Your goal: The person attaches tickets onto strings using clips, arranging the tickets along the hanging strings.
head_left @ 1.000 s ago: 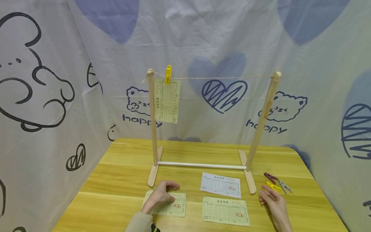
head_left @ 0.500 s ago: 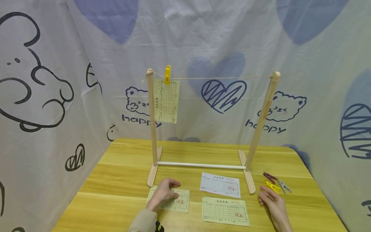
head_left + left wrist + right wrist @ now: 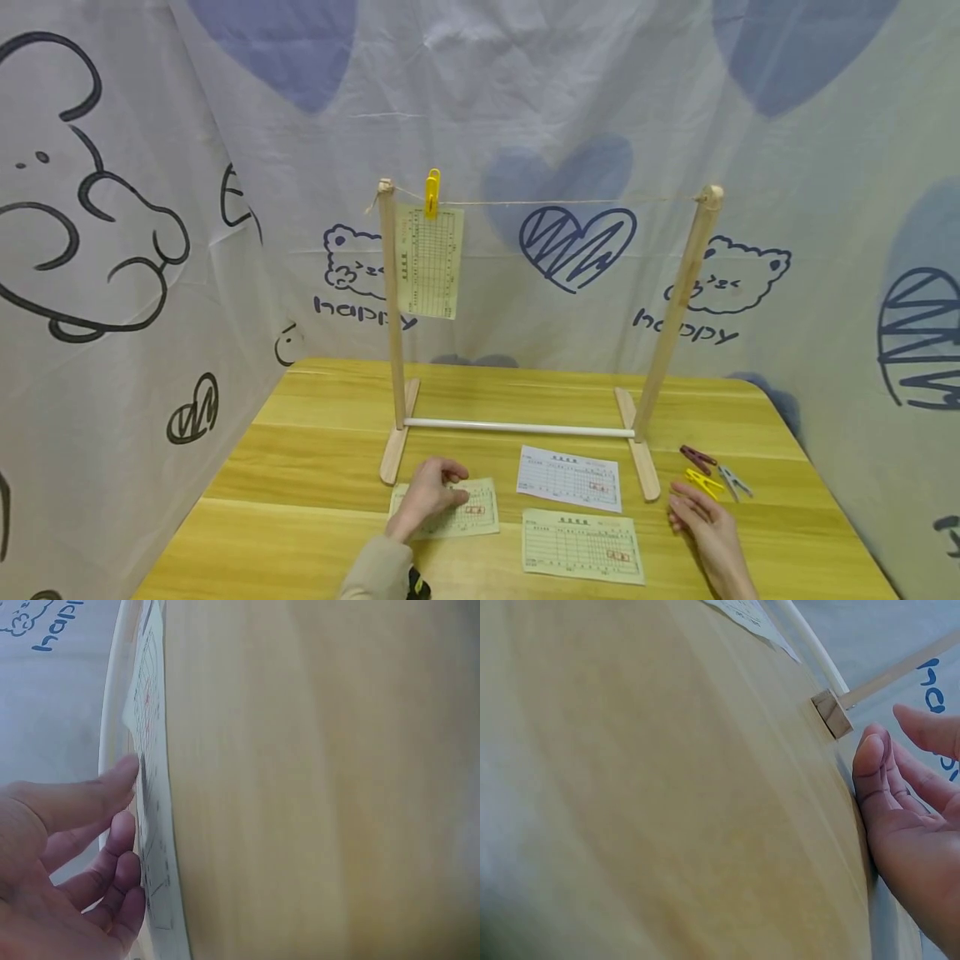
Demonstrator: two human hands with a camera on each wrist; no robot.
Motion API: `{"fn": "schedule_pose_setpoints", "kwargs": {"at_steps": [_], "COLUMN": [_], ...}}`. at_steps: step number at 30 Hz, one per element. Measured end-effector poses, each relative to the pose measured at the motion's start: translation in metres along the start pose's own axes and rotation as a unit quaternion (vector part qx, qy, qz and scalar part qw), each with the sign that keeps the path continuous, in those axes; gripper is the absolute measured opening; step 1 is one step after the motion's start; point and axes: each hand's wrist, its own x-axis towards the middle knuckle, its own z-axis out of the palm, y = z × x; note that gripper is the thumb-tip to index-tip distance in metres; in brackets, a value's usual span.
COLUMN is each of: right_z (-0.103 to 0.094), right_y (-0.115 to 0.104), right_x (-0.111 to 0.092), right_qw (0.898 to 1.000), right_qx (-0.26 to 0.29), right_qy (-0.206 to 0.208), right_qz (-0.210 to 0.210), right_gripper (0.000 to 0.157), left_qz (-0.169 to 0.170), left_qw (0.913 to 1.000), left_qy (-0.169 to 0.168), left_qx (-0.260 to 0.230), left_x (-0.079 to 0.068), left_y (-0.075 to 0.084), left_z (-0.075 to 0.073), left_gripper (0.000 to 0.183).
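On the left of the table my left hand (image 3: 430,500) rests on a pale green printed slip (image 3: 483,506) and covers its left part. In the left wrist view the fingertips (image 3: 127,866) touch the flat slip (image 3: 159,900). My right hand (image 3: 708,529) lies on the table at the right, its fingers loose and holding nothing. Just beyond its fingertips are a yellow clothespin (image 3: 703,482), a dark red clothespin (image 3: 698,459) and a grey clothespin (image 3: 735,482). Between the hands lie a white slip (image 3: 568,477) and another green slip (image 3: 582,547).
Behind the slips stands a wooden frame (image 3: 393,333) with a white crossbar (image 3: 517,427) low down. From the string (image 3: 570,202) across its top hangs a green slip (image 3: 430,267), held by a yellow clothespin (image 3: 432,196). A printed curtain surrounds the table (image 3: 300,467).
My left hand has slid the green slip to the right and slightly away from me, turning it a little. The right hand has stayed nearly still.
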Motion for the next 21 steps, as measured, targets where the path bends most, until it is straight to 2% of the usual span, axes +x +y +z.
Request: {"fn": "schedule_pose_setpoints", "kwargs": {"at_steps": [10, 21], "right_z": [0.0, 0.0006], "right_y": [-0.0009, -0.0007], "right_x": [0.0006, 0.0002], "right_qw": [1.0, 1.0], "right_qx": [-0.013, -0.012], "right_qy": [-0.003, -0.004], "right_qz": [0.002, 0.002], "right_gripper": [0.05, 0.049], "left_qz": [0.008, 0.013], "left_qw": [0.9994, 0.9989], "left_qy": [-0.025, -0.033], "left_qx": [0.023, 0.03], "left_x": [-0.0009, 0.0006], "left_y": [-0.0018, -0.003], "left_z": [-0.0052, -0.0055], "left_gripper": [0.041, 0.035]}}
